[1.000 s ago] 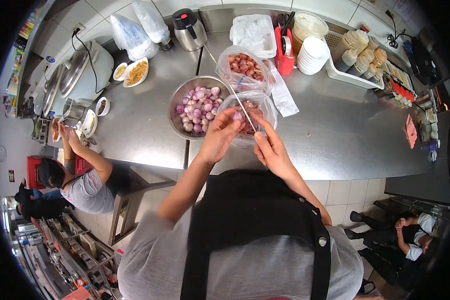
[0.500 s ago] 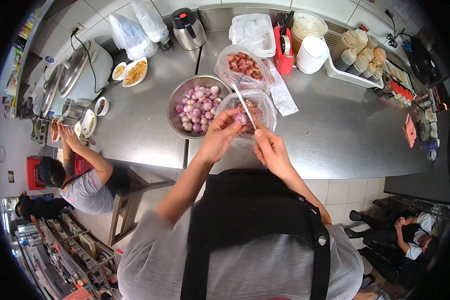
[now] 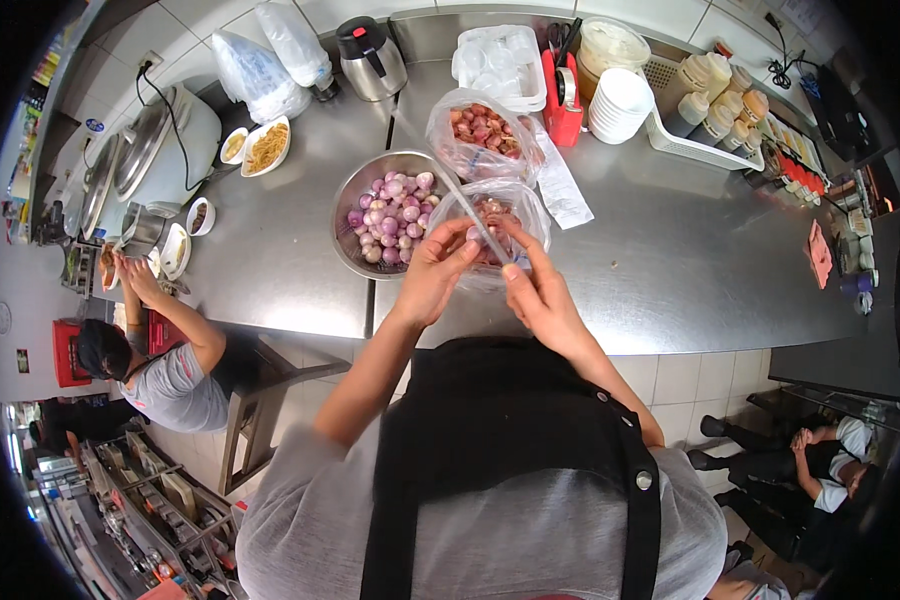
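Over a clear plastic bag of peelings [image 3: 533,215], my left hand [image 3: 436,270] pinches a small purple shallot [image 3: 475,236] between its fingers. My right hand [image 3: 540,298] is closed on the handle of a long, thin knife [image 3: 458,193], whose blade points up and away to the left and looks blurred. The fingers of both hands meet around the shallot, partly hiding it. Left of the bag stands a steel colander [image 3: 346,237] heaped with peeled shallots [image 3: 395,212]. Behind the bag, another plastic bag holds unpeeled reddish shallots [image 3: 483,130].
A paper strip [image 3: 564,190], a red tape dispenser [image 3: 562,110], white bowls [image 3: 620,105] and a basket of squeeze bottles [image 3: 705,158] stand on the steel counter [image 3: 670,270]. A thermos [image 3: 372,60] is at the back. At far left, a co-worker [image 3: 175,370] handles food.
The knife blade has swung further left and looks blurred. My right fingers have come closer to the shallot in my left hand.
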A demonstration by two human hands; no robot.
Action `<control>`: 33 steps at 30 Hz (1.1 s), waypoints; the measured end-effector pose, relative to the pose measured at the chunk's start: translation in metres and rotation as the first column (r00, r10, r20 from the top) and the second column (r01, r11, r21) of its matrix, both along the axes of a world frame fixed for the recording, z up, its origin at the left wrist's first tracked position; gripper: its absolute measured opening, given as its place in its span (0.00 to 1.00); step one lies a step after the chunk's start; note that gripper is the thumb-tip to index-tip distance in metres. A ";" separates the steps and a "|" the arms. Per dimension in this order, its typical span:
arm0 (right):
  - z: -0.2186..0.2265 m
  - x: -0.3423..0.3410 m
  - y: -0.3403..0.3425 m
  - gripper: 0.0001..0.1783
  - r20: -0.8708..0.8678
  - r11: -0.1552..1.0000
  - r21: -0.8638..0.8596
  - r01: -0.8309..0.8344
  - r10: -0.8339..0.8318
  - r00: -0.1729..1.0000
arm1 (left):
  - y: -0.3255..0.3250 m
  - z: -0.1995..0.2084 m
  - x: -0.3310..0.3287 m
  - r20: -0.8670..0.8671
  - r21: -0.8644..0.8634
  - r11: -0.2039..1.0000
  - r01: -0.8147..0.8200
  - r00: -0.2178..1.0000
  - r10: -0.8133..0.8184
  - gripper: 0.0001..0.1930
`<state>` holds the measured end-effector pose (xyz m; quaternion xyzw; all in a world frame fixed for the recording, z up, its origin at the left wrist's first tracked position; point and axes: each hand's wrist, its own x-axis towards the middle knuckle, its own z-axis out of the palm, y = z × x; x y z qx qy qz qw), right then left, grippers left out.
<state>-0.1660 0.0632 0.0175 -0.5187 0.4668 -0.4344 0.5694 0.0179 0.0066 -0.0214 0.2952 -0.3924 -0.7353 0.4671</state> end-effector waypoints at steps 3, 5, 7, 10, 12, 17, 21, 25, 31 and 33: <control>0.004 0.003 0.000 0.36 -0.202 0.987 -0.156 -0.042 0.010 0.979 | 0.003 0.006 -0.002 0.024 0.016 0.999 -0.032 0.999 0.032 0.20; 0.008 0.005 -0.001 0.37 -0.354 0.988 -0.146 -0.057 0.002 0.935 | 0.002 -0.001 0.003 0.112 -0.023 1.000 -0.018 0.994 0.021 0.20; 0.009 0.004 -0.002 0.37 -0.359 0.989 -0.135 -0.066 0.014 0.933 | 0.001 -0.004 0.007 0.090 -0.029 1.000 -0.001 0.996 0.003 0.19; 0.001 0.001 -0.003 0.37 -0.349 0.989 -0.122 -0.080 0.032 0.937 | -0.001 -0.004 0.009 0.095 -0.045 0.999 0.014 0.995 -0.010 0.18; -0.006 0.000 -0.003 0.36 -0.334 0.989 -0.121 -0.083 0.039 0.942 | -0.002 -0.003 0.009 0.123 -0.055 0.998 0.013 0.992 -0.007 0.17; -0.020 0.004 -0.005 0.34 -0.065 0.995 -0.077 -0.066 0.061 0.996 | -0.001 0.016 0.004 0.413 -0.185 0.983 0.012 0.908 0.067 0.15; -0.006 0.008 -0.002 0.32 0.158 0.989 0.123 -0.082 0.062 0.986 | -0.002 0.004 0.002 0.408 -0.254 0.967 -0.012 0.905 0.118 0.14; -0.013 0.010 -0.005 0.32 0.201 0.986 0.165 -0.003 -0.031 0.979 | 0.001 0.002 -0.006 0.422 -0.260 0.966 -0.014 0.898 0.127 0.14; -0.013 0.000 -0.011 0.24 0.453 0.935 0.343 -0.092 -0.079 0.888 | 0.001 0.001 -0.002 0.404 -0.193 0.981 -0.008 0.911 0.087 0.16; -0.016 -0.003 -0.011 0.19 0.538 0.886 0.439 -0.149 -0.126 0.833 | 0.000 0.001 0.003 0.417 -0.174 0.985 0.009 0.906 0.066 0.16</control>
